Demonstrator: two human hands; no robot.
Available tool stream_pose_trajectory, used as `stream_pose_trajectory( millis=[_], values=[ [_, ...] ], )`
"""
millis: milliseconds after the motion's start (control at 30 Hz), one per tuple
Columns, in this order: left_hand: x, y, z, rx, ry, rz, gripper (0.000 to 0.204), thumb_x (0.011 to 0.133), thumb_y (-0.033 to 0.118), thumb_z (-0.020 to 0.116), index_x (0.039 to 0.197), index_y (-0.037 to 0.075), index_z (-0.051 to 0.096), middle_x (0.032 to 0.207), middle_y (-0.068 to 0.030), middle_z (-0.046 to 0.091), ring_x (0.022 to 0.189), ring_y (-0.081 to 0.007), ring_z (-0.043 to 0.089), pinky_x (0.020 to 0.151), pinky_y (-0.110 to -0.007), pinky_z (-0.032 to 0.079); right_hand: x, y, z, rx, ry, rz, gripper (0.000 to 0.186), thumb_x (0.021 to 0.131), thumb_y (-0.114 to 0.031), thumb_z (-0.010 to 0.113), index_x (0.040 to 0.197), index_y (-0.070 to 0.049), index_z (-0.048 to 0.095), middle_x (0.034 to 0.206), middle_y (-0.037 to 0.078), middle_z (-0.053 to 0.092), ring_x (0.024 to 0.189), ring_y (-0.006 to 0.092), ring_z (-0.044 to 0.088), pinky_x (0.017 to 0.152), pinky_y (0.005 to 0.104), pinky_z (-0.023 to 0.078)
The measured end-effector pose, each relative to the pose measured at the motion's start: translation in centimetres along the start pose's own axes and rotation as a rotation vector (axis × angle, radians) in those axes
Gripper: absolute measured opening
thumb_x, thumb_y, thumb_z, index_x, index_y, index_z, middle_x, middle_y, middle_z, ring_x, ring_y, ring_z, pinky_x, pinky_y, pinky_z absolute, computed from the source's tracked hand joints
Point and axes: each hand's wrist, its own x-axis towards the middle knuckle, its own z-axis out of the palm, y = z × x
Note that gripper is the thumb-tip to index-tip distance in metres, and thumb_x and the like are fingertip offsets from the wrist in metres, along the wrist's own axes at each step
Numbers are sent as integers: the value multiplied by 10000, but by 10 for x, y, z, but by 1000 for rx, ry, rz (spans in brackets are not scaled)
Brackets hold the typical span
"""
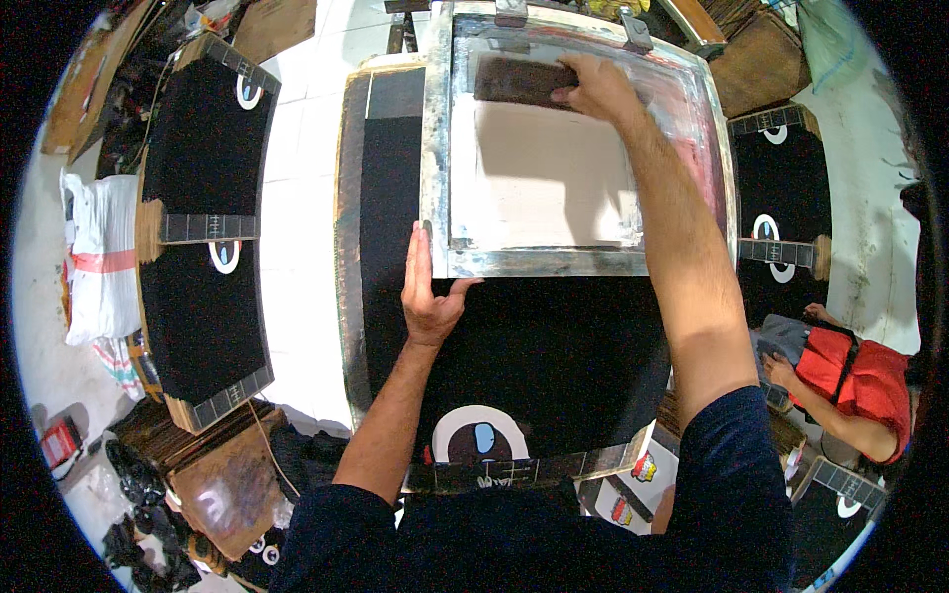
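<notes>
A metal-framed printing screen (440,148) with a white mesh lies on black fabric (554,346) stretched over a board in front of me. My left hand (427,287) presses on the near left corner of the frame, fingers flat along its edge. At the far end of the screen my right hand (596,87) grips a dark, flat squeegee (519,81) resting on the mesh. A round white print with a blue spot (481,435) shows on the fabric close to my body.
A second black-covered board (203,227) with round white prints stands to the left. A third one (781,198) stands to the right. A person in a red top (855,381) sits at the lower right. White sacks (99,257) and cardboard lie at the left.
</notes>
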Motion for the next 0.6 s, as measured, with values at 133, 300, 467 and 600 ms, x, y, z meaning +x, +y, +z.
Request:
stream_pose_trajectory(
  millis=[133, 300, 467, 600],
  values=[
    [2, 2, -2, -23, -11, -7, 967, 807, 334, 879, 1502, -126, 389, 1508, -377, 442, 1401, -480, 484, 1134, -484, 471, -19, -22, 4, -70, 99, 93, 438, 775, -273, 846, 1181, -170, 719, 1035, 125, 750, 1023, 352, 692, 881, 516, 534],
    [1, 3, -3, -36, 4, -2, 932, 793, 274, 890, 1492, -117, 415, 1515, -376, 435, 1399, -483, 485, 1129, -491, 477, -160, -96, -4, -74, 82, 115, 407, 665, -50, 795, 1053, -144, 714, 982, 71, 688, 951, 314, 636, 814, 483, 510],
    [-7, 8, -8, -116, 8, -37, 888, 773, 159, 898, 1507, -56, 448, 1527, -366, 432, 1414, -467, 476, 1126, -480, 474, -247, -140, -8, 47, 170, 121, 465, 699, -40, 790, 1143, -155, 713, 1049, 34, 702, 1087, 261, 635, 1008, 448, 434],
    [14, 42, -27, -179, 71, 71, 849, 766, 110, 900, 1502, -4, 493, 1548, -321, 442, 1439, -438, 458, 1141, -485, 452, -246, -159, -32, -42, 339, 45, 439, 747, -176, 849, 1153, -108, 698, 1030, 76, 701, 1021, 295, 641, 992, 428, 419]
  ],
)
